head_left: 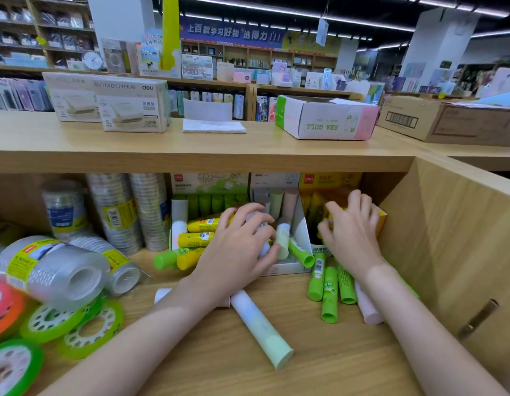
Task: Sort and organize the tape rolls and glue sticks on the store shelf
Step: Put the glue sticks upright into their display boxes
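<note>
Just two bare forearms here, left hand (242,241) and right hand (352,232), no sleeves, rings, watch or gloves showing, nails short and plain.

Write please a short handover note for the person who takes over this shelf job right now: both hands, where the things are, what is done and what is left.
Left hand: grips pastel glue sticks at the white display box.
Right hand: holds the yellow display box at the shelf's right end.
Done: clear tape stacks stand at the back; some green sticks stand in the green box.
Left: loose green glue sticks, yellow glue sticks, a long pastel stick and green tape rolls lie unsorted on the shelf.
</note>
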A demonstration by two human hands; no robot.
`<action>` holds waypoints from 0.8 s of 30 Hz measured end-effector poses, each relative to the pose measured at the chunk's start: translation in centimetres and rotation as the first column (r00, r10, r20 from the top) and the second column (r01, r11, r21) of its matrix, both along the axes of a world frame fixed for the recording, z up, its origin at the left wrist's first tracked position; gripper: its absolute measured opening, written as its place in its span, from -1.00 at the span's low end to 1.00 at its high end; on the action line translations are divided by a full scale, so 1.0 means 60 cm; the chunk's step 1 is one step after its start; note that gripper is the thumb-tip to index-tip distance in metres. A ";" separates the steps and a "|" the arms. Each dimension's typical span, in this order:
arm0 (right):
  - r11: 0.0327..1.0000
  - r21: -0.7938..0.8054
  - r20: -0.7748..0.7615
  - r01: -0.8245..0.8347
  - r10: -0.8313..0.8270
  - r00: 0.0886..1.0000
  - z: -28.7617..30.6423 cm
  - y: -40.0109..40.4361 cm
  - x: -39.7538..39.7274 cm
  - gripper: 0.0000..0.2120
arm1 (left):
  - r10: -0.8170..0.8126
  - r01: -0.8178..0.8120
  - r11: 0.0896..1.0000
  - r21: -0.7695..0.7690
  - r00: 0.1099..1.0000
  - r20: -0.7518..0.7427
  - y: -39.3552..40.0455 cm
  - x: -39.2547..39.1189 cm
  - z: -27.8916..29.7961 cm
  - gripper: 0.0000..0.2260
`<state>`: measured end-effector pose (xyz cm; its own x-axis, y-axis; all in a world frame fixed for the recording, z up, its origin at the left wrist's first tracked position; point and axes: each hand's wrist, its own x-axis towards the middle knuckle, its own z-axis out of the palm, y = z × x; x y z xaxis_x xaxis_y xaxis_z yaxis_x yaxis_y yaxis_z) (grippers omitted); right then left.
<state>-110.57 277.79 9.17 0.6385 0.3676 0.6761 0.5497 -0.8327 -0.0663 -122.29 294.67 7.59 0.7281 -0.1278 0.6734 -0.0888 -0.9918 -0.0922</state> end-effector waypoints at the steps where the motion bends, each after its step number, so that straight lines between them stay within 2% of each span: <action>1: 1.000 -0.018 -0.039 0.010 -0.011 0.999 0.006 0.005 0.001 -0.91 | 0.001 -0.001 1.000 -0.004 1.000 0.000 0.000 0.000 -0.001 -0.76; 4: 0.992 -0.120 -0.219 0.050 -0.075 0.973 0.028 0.014 -0.002 -0.89 | 0.008 -0.008 1.000 -0.013 1.000 0.010 0.000 -0.001 -0.003 -0.75; 10: 0.976 -0.215 -0.310 0.039 -0.106 0.945 0.040 0.012 -0.012 -0.91 | 0.039 -0.038 0.999 -0.022 0.999 0.036 -0.002 -0.005 -0.002 -0.72; 13: 0.965 -0.262 -0.325 0.005 -0.093 0.941 0.045 0.009 -0.014 -0.78 | 0.128 -0.126 0.991 -0.039 0.990 0.060 -0.004 -0.008 0.003 -0.62; 14: 0.972 -0.232 -0.298 -0.021 -0.051 0.953 0.042 0.005 -0.014 -0.75 | 0.158 -0.155 0.987 -0.052 0.986 0.058 -0.005 -0.008 0.004 -0.58; 16: 0.986 -0.066 -0.257 -0.155 0.133 0.957 0.039 -0.002 -0.025 -0.69 | 0.187 -0.184 0.980 -0.077 0.982 0.039 -0.006 -0.010 0.006 -0.53; 18: 0.912 0.069 -0.271 -0.405 0.408 0.872 0.041 -0.003 -0.042 -0.68 | 0.188 -0.186 0.979 -0.082 0.982 0.023 -0.007 -0.011 0.009 -0.52; 19: 0.863 0.048 -0.287 -0.503 0.494 0.821 0.039 0.000 -0.047 -0.67 | 0.186 -0.184 0.980 -0.081 0.982 0.012 -0.007 -0.012 0.010 -0.52; 22: 0.800 -0.084 -0.404 -0.594 0.518 0.754 0.034 0.013 -0.060 -0.61 | 0.168 -0.169 0.983 -0.076 0.986 -0.014 -0.009 -0.014 0.009 -0.57; 24: 0.803 -0.076 -0.458 -0.591 0.499 0.736 0.034 0.017 -0.063 -0.67 | 0.150 -0.152 0.984 -0.095 0.988 -0.020 -0.010 -0.014 0.009 -0.62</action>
<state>-114.37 278.83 11.24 0.4755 0.8345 0.2785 0.8751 -0.4161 -0.2471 -123.12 294.08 8.10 0.7427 0.0488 0.6678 0.0622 -0.9981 0.0038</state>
